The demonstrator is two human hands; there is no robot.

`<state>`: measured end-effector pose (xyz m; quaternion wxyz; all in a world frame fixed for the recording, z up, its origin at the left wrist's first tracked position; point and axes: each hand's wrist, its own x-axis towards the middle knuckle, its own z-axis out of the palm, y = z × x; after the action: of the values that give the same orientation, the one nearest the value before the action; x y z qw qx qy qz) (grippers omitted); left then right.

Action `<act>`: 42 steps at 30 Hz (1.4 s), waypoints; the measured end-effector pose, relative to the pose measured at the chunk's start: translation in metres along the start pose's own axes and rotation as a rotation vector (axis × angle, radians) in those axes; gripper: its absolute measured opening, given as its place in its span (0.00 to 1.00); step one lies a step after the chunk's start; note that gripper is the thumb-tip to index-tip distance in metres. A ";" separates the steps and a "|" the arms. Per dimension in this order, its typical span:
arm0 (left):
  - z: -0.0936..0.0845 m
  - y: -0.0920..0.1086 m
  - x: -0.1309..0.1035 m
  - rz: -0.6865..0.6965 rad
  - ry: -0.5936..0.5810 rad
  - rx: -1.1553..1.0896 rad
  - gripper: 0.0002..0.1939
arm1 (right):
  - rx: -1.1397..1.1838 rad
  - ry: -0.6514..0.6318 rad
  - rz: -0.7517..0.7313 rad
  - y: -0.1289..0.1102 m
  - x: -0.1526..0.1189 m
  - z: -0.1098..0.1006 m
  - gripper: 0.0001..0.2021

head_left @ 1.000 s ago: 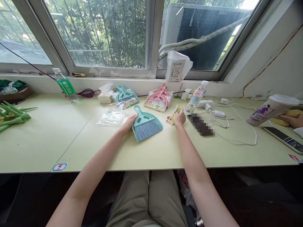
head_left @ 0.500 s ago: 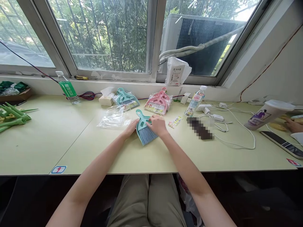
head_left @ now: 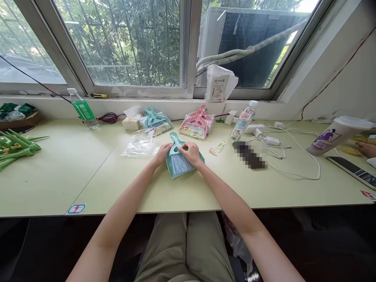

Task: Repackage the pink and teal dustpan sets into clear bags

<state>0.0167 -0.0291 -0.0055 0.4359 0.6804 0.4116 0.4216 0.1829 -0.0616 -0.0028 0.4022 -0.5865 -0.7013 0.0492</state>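
A teal dustpan [head_left: 169, 169] is held at the front middle of the table. Its matching hand brush [head_left: 179, 163] lies against it, pale bristles pointing down toward me. My left hand [head_left: 162, 154] is closed on the dustpan's upper left side, beside the handle. My right hand [head_left: 191, 153] grips the upper part of the brush, fingers closed and covering part of the pan's right side. Just behind my left hand lies a crumpled clear plastic bag [head_left: 137, 145]. To the right of my right hand is a small printed card [head_left: 218, 148].
Behind stand a wrapped teal dustpan set [head_left: 156, 121], a wrapped pink one [head_left: 198, 122] and a tissue pack [head_left: 132, 122]. A drink bottle [head_left: 244, 120], white cables [head_left: 293, 156] and a large cup [head_left: 337, 135] occupy the right. Another person's hand [head_left: 367, 149] shows at far right.
The dustpan and brush have turned a little, showing more of the pan on both sides of the bristles. Both hands stay on the set. The view has shifted slightly.
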 end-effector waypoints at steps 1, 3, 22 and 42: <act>-0.001 -0.002 0.001 -0.004 0.006 0.046 0.22 | 0.024 0.016 -0.016 -0.001 0.001 -0.001 0.15; -0.005 -0.007 0.003 -0.028 0.041 0.157 0.21 | 0.072 0.040 -0.063 0.001 0.003 -0.008 0.19; -0.038 -0.017 0.002 -0.073 0.222 0.628 0.18 | -0.506 -0.112 0.370 0.084 0.007 -0.058 0.16; -0.031 -0.005 -0.006 -0.089 0.193 0.690 0.12 | -0.288 0.027 0.181 0.048 0.012 -0.062 0.14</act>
<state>-0.0147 -0.0252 -0.0036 0.1576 0.7261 0.5979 0.3007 0.2591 -0.0619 0.0188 0.3172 -0.6995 -0.6400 -0.0238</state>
